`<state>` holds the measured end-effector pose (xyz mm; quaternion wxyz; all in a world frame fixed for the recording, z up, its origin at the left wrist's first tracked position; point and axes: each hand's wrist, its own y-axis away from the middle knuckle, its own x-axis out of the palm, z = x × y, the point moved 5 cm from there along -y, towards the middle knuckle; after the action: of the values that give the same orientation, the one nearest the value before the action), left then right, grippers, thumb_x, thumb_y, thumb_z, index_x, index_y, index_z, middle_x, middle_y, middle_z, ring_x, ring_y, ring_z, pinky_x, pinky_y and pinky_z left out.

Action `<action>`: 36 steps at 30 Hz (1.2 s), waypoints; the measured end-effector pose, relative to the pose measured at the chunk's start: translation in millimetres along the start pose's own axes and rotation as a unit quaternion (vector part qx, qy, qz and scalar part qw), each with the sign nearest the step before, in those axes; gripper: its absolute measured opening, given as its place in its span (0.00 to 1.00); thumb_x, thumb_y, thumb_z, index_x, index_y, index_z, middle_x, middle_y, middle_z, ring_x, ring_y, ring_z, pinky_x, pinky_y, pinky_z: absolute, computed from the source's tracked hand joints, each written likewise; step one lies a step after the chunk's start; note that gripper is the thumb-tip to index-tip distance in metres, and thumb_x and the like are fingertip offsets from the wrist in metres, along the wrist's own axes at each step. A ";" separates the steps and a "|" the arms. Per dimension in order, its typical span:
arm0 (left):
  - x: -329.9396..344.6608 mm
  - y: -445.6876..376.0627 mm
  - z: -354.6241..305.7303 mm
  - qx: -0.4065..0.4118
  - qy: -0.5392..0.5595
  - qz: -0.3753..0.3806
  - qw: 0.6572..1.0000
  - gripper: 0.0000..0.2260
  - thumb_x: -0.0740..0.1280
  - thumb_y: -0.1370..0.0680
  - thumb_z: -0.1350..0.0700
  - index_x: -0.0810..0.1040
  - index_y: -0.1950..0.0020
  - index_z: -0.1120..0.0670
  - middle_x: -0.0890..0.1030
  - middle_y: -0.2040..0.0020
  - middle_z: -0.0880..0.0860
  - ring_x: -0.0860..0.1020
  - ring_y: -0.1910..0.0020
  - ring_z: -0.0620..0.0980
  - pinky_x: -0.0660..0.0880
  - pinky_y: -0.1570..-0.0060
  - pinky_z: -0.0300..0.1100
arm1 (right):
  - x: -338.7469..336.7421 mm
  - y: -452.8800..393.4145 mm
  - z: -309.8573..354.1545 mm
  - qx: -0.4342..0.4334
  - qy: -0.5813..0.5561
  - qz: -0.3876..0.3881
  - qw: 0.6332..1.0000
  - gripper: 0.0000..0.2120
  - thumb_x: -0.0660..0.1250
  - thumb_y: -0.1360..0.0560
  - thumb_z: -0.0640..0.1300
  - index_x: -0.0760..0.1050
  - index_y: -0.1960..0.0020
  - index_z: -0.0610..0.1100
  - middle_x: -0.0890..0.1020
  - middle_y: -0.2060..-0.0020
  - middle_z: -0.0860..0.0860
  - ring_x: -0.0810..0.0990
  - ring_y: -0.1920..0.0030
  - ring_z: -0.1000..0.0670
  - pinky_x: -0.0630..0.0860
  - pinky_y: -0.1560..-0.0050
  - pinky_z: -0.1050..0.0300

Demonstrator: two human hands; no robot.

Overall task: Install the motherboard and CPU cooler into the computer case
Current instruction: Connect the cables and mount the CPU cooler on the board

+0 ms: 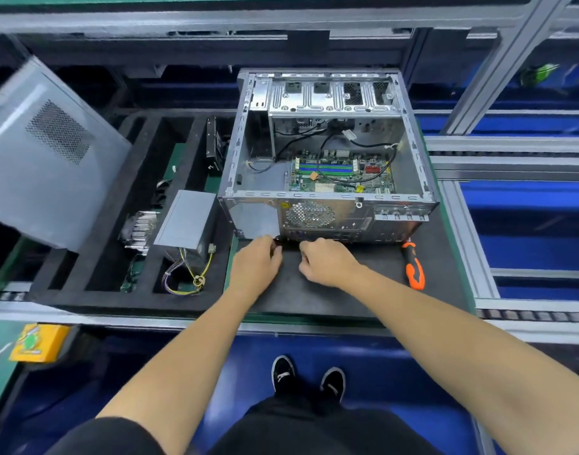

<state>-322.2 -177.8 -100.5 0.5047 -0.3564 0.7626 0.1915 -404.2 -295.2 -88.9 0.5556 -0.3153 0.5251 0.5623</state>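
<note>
Fingers of both hands curled at computer case (327,218) rear edge, grip perhaps hidden, screwdriver (413,266) right.

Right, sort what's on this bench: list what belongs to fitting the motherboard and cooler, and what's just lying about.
For the job:
computer case
motherboard, already inside the case
finned CPU cooler, in the foam tray
orange screwdriver
left hand and right hand, at the case's rear panel

Lying about:
power supply
side panel
yellow button box
</note>
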 end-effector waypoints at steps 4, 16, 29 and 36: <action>9.6 -6.6 -2.8 -0.108 0.039 0.001 0.993 0.11 0.65 0.23 0.49 0.71 0.60 0.56 0.79 0.61 0.55 0.77 0.59 0.57 0.69 0.65 0.45 | 7.3 -8.6 -1.6 0.060 -0.117 -0.002 0.991 0.07 0.61 0.26 0.43 0.72 0.59 0.41 0.76 0.66 0.46 0.76 0.63 0.41 0.69 0.66 0.53; 21.9 -2.9 -24.2 -0.226 0.142 -0.048 0.962 0.11 0.66 0.25 0.56 0.72 0.67 0.56 0.80 0.64 0.59 0.74 0.63 0.58 0.64 0.67 0.43 | 17.1 -10.8 -6.4 0.075 -0.123 -0.005 0.990 0.08 0.58 0.23 0.44 0.68 0.60 0.43 0.78 0.62 0.43 0.73 0.65 0.43 0.64 0.67 0.54; 20.4 -8.6 -23.4 -0.181 0.180 -0.064 0.965 0.07 0.64 0.27 0.61 0.80 0.61 0.62 0.81 0.64 0.59 0.75 0.62 0.59 0.68 0.63 0.46 | 18.0 -10.6 -5.4 0.050 -0.105 0.000 0.993 0.07 0.58 0.23 0.44 0.69 0.57 0.42 0.81 0.55 0.40 0.78 0.56 0.37 0.67 0.62 0.52; 19.9 -4.4 -9.6 -0.141 0.212 -0.027 0.967 0.08 0.66 0.24 0.60 0.78 0.62 0.61 0.77 0.68 0.53 0.74 0.64 0.55 0.62 0.66 0.41 | 17.3 -14.2 -7.3 0.044 -0.111 0.015 0.993 0.06 0.58 0.23 0.45 0.70 0.56 0.43 0.80 0.56 0.40 0.77 0.56 0.38 0.67 0.61 0.51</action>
<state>-329.7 -194.0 -114.3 0.2815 -0.4768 0.8075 0.2035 -395.4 -299.3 -110.4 0.6153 -0.2180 0.4894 0.5782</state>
